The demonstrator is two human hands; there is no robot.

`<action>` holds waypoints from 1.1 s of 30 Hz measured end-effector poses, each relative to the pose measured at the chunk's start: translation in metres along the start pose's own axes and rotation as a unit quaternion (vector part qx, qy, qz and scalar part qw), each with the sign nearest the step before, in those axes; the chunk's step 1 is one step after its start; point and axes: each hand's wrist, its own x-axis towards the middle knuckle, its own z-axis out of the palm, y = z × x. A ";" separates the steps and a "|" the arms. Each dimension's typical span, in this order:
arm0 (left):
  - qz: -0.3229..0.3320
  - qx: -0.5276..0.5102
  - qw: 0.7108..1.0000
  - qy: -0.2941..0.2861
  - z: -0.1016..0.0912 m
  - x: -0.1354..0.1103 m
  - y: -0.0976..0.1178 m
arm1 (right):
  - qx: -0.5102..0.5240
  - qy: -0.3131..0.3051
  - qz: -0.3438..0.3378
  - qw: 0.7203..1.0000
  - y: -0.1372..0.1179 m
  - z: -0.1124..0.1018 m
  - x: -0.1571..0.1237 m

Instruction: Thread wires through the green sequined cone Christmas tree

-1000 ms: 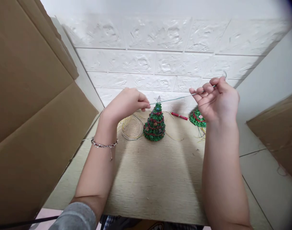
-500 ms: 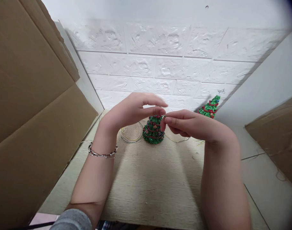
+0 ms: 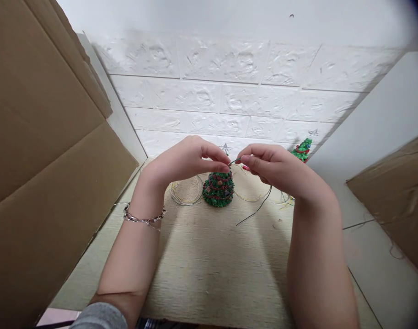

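Observation:
A dark green wire (image 3: 255, 213) is pinched between the thumb and forefinger of my right hand (image 3: 275, 164). One short end points left from those fingertips, and a longer tail hangs below the hand. My left hand (image 3: 190, 157) has its thumb and forefinger drawn together where the wire's short end meets them. What lies between these fingertips is hidden. Just behind and below them stands a small green beaded Christmas tree (image 3: 218, 189) with red garland. Its silver star (image 3: 225, 147) shows above my left fingers, while its upper part is partly covered.
A second beaded tree (image 3: 301, 151) stands at the back right, partly behind my right hand. Coiled pale wire (image 3: 186, 201) lies left of the nearer tree. Cardboard (image 3: 51, 137) borders the left side, with more cardboard (image 3: 397, 196) at right. A white brick-patterned wall (image 3: 195, 96) closes the back.
My right hand has risen slightly, and the green wire's hanging tail now shows. My left thumb and forefinger have come closer together, and the nearer tree's star is now visible.

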 end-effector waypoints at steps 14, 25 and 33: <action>-0.016 0.047 0.998 0.032 0.003 0.001 -0.002 | -0.024 0.025 -0.013 0.999 0.004 -0.001 0.002; -0.031 0.093 0.994 0.045 0.009 0.004 -0.001 | -0.065 0.093 -0.021 0.993 0.007 0.010 0.009; 0.145 0.064 0.975 0.153 0.018 0.004 0.010 | -0.072 0.120 -0.062 0.988 0.006 0.015 0.011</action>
